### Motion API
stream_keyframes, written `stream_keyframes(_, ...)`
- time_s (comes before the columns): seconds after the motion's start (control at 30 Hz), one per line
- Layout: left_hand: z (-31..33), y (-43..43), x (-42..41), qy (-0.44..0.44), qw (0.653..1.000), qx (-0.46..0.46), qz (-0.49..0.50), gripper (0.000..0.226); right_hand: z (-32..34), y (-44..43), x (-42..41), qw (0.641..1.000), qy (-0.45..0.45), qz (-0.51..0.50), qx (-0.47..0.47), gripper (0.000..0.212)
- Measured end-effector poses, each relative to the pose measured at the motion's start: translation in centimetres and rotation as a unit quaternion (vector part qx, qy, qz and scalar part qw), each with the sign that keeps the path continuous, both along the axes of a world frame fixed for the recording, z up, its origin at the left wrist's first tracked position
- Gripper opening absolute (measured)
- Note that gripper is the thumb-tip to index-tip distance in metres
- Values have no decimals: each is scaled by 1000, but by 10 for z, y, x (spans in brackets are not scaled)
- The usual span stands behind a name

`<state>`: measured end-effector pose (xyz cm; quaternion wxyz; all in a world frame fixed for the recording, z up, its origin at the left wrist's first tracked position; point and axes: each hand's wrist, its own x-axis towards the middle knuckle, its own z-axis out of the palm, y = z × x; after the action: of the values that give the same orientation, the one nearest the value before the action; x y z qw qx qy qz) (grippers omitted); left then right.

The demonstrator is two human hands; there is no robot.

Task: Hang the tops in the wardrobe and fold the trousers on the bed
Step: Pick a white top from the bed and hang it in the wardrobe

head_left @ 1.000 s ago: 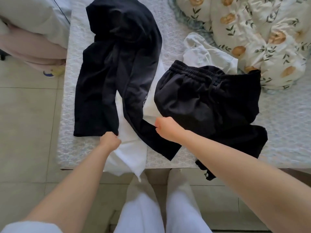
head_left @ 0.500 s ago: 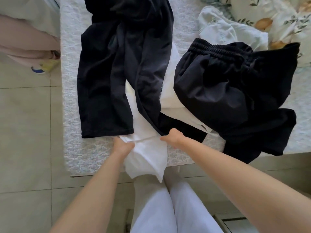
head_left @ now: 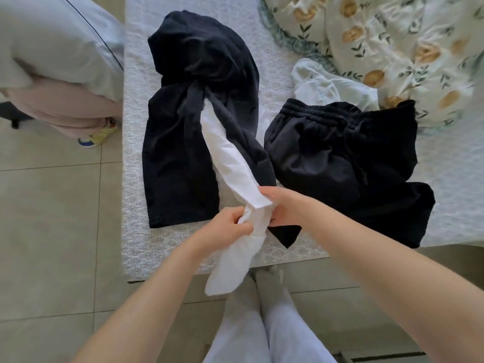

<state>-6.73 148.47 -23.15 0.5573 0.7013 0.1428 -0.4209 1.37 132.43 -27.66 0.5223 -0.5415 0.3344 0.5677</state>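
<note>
A white garment [head_left: 230,163] runs out from under a dark navy garment [head_left: 183,142] that lies spread on the bed [head_left: 136,179]. My left hand [head_left: 225,226] grips the bunched white fabric near the bed's front edge. Just to its right, my right hand [head_left: 285,208] pinches the white hem. The garment's loose end hangs below my hands over the edge. Black trousers with an elastic waistband [head_left: 340,158] lie crumpled to the right. A pale white top [head_left: 324,87] lies behind them, partly hidden.
A floral quilt [head_left: 392,48] is heaped at the back right of the bed. Another person [head_left: 57,74] stands on the tiled floor [head_left: 52,231] to the left of the bed. My own legs in white trousers stand at the bed's front edge.
Both hands have closed in on each other and gathered the white garment into a bunch, drawing it out from under the dark navy one, towards me.
</note>
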Motion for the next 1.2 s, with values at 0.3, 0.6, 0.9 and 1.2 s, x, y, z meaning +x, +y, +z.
stream_keyframes(0.3, 111, -5, 29, -36, 997, -47, 43, 44, 138, -31, 17, 989, -113, -63, 67, 40)
stream_keyframes(0.6, 141, -7, 58, 26, 927, -193, 320, 65, 248, -60, 19, 913, -388, 54, 115, 36)
stream_keyframes(0.9, 164, -45, 94, -23, 900, -162, 404, 46, 257, -148, -38, 868, -436, 234, -38, 29)
stream_keyframes(1.2, 211, -145, 96, -116, 977, -128, 122, 56, 241, -232, -52, 918, -372, 65, -122, 28)
